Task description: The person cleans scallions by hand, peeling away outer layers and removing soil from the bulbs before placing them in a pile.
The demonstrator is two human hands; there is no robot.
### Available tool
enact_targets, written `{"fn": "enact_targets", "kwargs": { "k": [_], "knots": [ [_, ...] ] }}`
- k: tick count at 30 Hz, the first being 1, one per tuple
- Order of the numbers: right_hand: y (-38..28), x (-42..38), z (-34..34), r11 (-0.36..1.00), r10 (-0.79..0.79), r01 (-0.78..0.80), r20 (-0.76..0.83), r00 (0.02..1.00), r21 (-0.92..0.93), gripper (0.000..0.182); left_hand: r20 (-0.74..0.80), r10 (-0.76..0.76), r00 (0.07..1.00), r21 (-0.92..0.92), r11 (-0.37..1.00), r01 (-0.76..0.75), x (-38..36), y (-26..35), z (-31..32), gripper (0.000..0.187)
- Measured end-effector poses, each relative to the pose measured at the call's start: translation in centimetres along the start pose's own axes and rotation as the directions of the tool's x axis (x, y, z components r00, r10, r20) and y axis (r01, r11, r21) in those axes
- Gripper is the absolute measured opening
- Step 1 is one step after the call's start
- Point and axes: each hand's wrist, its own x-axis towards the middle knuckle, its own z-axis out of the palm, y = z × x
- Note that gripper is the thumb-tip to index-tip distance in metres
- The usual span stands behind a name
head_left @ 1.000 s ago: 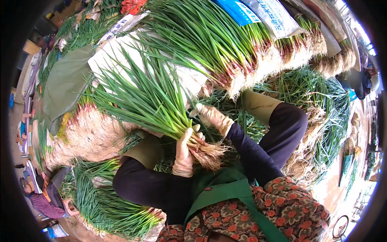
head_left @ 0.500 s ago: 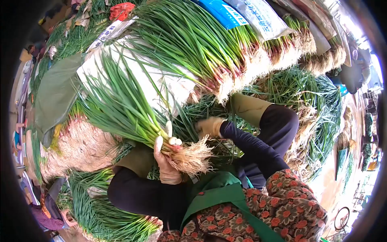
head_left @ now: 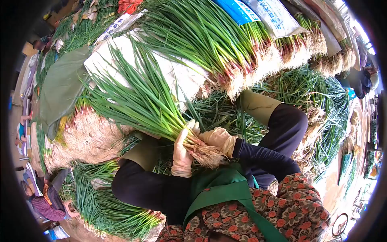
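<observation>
A bunch of green onions lies across my lap, its long leaves pointing up and left. My left hand, in a pale glove, is wrapped around the lower stems. Against the reddish stem bases, my gloved right hand is closed, its fingers partly hidden behind the bunch. Pale stringy roots stick out below both hands. Behind the bunch, a white sheet is spread with a large pile of green onions resting partly on it.
Blue packaging and a white printed bag cover part of the pile. Loose green leaves lie between my knees. A dark green cloth covers a rooty stack at left. More onions lie lower left, near another person.
My right hand has come in from beside the bunch to its stem bases. The left hand still holds the bunch, and the whole view has shifted slightly.
</observation>
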Motion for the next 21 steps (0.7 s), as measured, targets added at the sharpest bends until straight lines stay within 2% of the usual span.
{"fn": "enact_targets", "kwargs": {
  "k": [1, 2, 3, 4, 5, 6, 7, 8, 9, 11, 13, 14, 15, 16, 17, 18, 19, 20, 21],
  "knots": [
    [-2.2, -1.3, -4.3, 0.992, 0.007, -0.002, 0.036, 0.999, -0.127, 0.02, 0.049, -0.016, 0.999, -0.099, 0.995, 0.021, -0.1, 0.0, -0.3, 0.037],
    [-1.0, -0.8, -3.6, 0.995, -0.039, 0.05, 0.121, 0.992, -0.085, 0.018, 0.102, -0.026, 0.994, -0.196, 0.98, 0.046, -0.2, 0.0, -0.8, 0.033],
    [2.8, 0.7, -2.5, 0.982, 0.052, -0.029, 0.121, 0.991, -0.185, 0.021, 0.155, -0.031, 0.987, -0.289, 0.954, 0.075, -0.3, 0.1, -1.0, 0.03],
    [6.5, 2.2, -1.4, 0.953, 0.142, -0.103, 0.121, 0.982, -0.284, 0.024, 0.043, -0.031, 0.999, -0.219, 0.975, 0.04, -0.7, 0.4, 0.0, 0.025],
    [7.1, 2.3, -1.3, 0.963, 0.036, -0.033, 0.006, 0.999, -0.267, 0.028, 0.176, -0.031, 0.984, -0.304, 0.949, 0.084, -0.4, 0.3, -0.6, 0.025],
    [7.3, 3.8, -1.0, 0.867, 0.108, -0.132, 0.077, 0.991, 0.48, 0.03, 0.194, -0.031, 0.98, -0.299, 0.95, 0.089, -0.3, 0.4, -0.7, 0.025],
    [6.5, 5.5, -0.4, 0.262, 0.106, -0.204, 0.182, 0.977, 0.943, 0.032, 0.205, -0.036, 0.978, -0.296, 0.95, 0.097, -0.5, 0.4, -0.8, 0.025],
    [1.5, 5.2, -4.2, 0.198, 0.225, -0.235, 0.189, 0.956, 0.952, 0.034, 0.193, -0.057, 0.979, -0.271, 0.956, 0.109, -0.9, 0.5, -1.0, 0.025],
    [-0.1, 6.2, -4.0, -0.095, 0.166, -0.218, 0.232, 0.959, 0.971, 0.029, 0.185, -0.073, 0.98, -0.245, 0.962, 0.118, -1.1, 0.7, -1.0, 0.025],
    [-0.9, 8.0, -1.7, -0.173, 0.256, -0.15, 0.191, 0.948, 0.974, 0.024, 0.193, -0.071, 0.979, -0.251, 0.961, 0.119, -1.1, 0.8, -1.2, 0.027],
    [-1.4, 8.5, 0.2, -0.106, 0.389, -0.144, 0.174, 0.905, 0.984, 0.019, 0.219, -0.032, 0.975, -0.322, 0.941, 0.103, -1.2, 0.9, -0.9, 0.032],
    [-0.4, 7.4, 0.5, -0.032, 0.341, -0.263, 0.258, 0.904, 0.964, 0.019, 0.169, -0.003, 0.986, -0.466, 0.881, 0.083, -1.7, 0.8, -0.1, 0.035],
    [2.5, 7.6, 3.9, 0.593, 0.11, -0.193, 0.159, 0.981, 0.782, 0.023, 0.149, -0.004, 0.989, -0.437, 0.897, 0.069, -2.0, 0.9, 0.1, 0.036],
    [5.5, 7.8, 7.3, 0.943, -0.127, 0.106, 0.049, 0.991, 0.316, 0.029, 0.131, -0.001, 0.991, -0.407, 0.912, 0.055, -2.1, 1.1, 0.2, 0.037],
    [5.8, 7.5, 6.5, 0.989, -0.146, 0.142, 0.154, 0.977, 0.038, 0.031, 0.111, 0.003, 0.994, -0.379, 0.924, 0.04, -2.0, 1.3, 0.1, 0.038],
    [6.0, 7.2, 5.8, 0.947, -0.163, 0.224, 0.257, 0.952, -0.231, 0.032, 0.176, -0.068, 0.982, -0.256, 0.96, 0.112, -1.6, 1.2, -1.3, 0.038],
    [3.1, 6.3, 0.5, 0.956, 0.013, 0.027, 0.132, 0.991, -0.292, 0.031, 0.265, -0.111, 0.958, -0.293, 0.937, 0.19, -0.7, 0.7, -2.0, 0.032],
    [-0.5, 5.9, -5.1, 0.984, 0.18, -0.167, -0.328, 0.927, 0.066, 0.028, 0.168, -0.11, 0.98, -0.271, 0.95, 0.153, -0.6, 0.4, -1.6, 0.029],
    [-1.7, 7.5, -7.7, 0.972, 0.236, -0.216, -0.367, 0.9, 0.096, 0.028, 0.071, -0.104, 0.992, -0.242, 0.963, 0.118, -0.5, 0.1, -1.1, 0.026]
  ]
}}
